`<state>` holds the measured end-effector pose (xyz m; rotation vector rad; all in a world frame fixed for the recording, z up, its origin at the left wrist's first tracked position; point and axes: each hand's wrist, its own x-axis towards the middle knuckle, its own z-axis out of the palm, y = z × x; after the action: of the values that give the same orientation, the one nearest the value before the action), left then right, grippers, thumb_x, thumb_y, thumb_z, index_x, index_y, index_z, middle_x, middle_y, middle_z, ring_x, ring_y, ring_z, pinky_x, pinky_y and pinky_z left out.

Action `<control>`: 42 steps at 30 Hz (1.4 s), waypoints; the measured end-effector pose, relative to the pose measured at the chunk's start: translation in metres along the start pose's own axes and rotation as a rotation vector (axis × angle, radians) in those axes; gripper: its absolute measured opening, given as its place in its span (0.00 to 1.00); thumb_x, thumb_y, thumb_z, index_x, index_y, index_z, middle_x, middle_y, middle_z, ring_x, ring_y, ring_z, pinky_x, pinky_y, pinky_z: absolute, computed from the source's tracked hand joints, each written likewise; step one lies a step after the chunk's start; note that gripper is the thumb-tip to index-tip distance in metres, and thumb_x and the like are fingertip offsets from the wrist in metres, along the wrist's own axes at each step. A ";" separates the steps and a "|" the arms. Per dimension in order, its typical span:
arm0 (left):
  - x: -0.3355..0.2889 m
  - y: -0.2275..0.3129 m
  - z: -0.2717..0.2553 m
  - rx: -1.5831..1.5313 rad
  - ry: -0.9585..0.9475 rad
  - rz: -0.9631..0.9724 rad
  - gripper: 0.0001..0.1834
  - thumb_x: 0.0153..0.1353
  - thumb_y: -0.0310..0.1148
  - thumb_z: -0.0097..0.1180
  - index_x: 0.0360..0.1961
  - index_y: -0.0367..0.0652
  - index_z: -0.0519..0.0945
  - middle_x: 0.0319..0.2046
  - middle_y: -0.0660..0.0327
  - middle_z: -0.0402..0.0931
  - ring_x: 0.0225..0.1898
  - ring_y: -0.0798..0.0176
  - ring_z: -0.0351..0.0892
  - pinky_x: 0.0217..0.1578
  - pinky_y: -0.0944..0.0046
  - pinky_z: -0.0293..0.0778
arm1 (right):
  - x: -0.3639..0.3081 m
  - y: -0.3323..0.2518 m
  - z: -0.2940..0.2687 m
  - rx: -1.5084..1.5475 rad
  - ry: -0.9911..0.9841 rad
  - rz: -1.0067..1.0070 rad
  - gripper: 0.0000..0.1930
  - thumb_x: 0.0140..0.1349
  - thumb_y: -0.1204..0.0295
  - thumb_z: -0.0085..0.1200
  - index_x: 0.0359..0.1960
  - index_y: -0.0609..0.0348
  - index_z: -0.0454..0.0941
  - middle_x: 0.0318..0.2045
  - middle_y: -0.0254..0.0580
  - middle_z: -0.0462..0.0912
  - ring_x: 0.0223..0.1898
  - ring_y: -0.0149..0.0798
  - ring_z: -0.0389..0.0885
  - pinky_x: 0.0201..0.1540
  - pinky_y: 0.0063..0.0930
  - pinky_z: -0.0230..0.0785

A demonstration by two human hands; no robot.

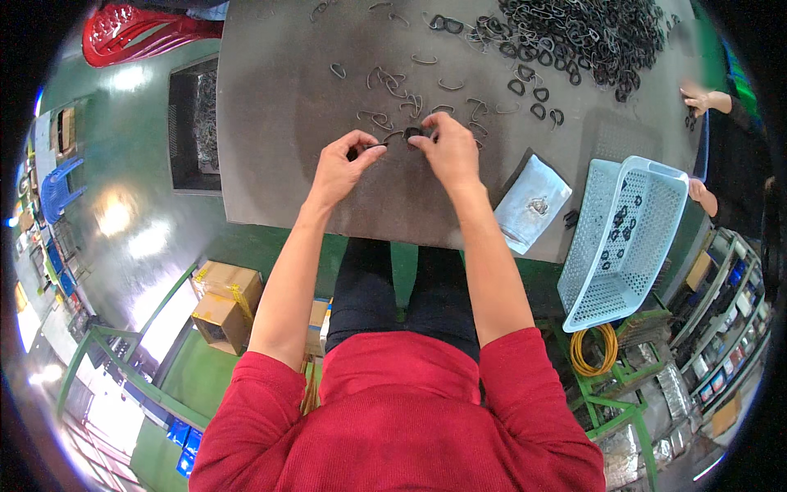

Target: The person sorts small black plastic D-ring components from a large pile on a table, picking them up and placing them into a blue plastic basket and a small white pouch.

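Over the near middle of the table, my left hand [340, 170] is closed in a pinch on a thin curved wire piece [394, 134]; its far end reaches toward the other hand. Close by on the right, my right hand [451, 156] pinches a small black ring-like piece [413, 132] between thumb and fingers. Whether the two pieces touch is too small to tell. Just beyond my hands lie several loose bent wire pieces [385, 79]. A large pile of black rings and wire pieces [582, 41] spreads at the far right.
Right of my arm lies a pale blue packet [533, 202] with small bits on it. Beside it stands a light blue perforated basket [584, 246] holding several black pieces. A co-worker's hand [698, 99] is at the table's right edge. A dark bin [195, 123] stands off the left edge.
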<state>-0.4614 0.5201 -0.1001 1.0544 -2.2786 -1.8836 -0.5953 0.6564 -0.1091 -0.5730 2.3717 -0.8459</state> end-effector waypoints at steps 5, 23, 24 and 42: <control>0.000 0.025 0.009 -0.184 -0.044 -0.225 0.11 0.58 0.37 0.57 0.27 0.40 0.77 0.19 0.73 0.67 0.24 0.76 0.63 0.25 0.74 0.61 | -0.002 0.008 0.002 -0.106 -0.063 0.026 0.13 0.47 0.64 0.63 0.28 0.58 0.77 0.29 0.45 0.80 0.35 0.48 0.79 0.37 0.39 0.70; -0.021 0.201 0.304 0.124 -0.187 0.911 0.20 0.48 0.32 0.57 0.46 0.46 0.74 0.50 0.53 0.68 0.57 0.47 0.62 0.53 0.48 0.61 | -0.182 0.221 -0.268 -0.355 0.733 0.467 0.21 0.51 0.74 0.59 0.48 0.59 0.70 0.49 0.50 0.68 0.53 0.50 0.67 0.54 0.39 0.61; -0.006 0.179 0.279 0.225 -0.070 0.905 0.20 0.49 0.30 0.55 0.46 0.46 0.74 0.52 0.53 0.67 0.58 0.46 0.62 0.57 0.48 0.59 | -0.181 0.215 -0.268 -0.355 0.729 0.460 0.21 0.51 0.74 0.59 0.48 0.59 0.70 0.49 0.50 0.68 0.53 0.50 0.67 0.54 0.39 0.61; 0.094 -0.059 -0.086 1.279 0.629 0.237 0.26 0.64 0.39 0.38 0.64 0.53 0.57 0.65 0.61 0.53 0.67 0.51 0.47 0.60 0.37 0.46 | -0.076 0.055 -0.201 -0.260 0.549 0.027 0.11 0.55 0.74 0.55 0.41 0.56 0.76 0.49 0.45 0.71 0.51 0.44 0.70 0.47 0.35 0.66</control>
<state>-0.4704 0.3960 -0.1651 1.0389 -2.7899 0.2144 -0.6741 0.8252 0.0114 -0.4454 3.0125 -0.7572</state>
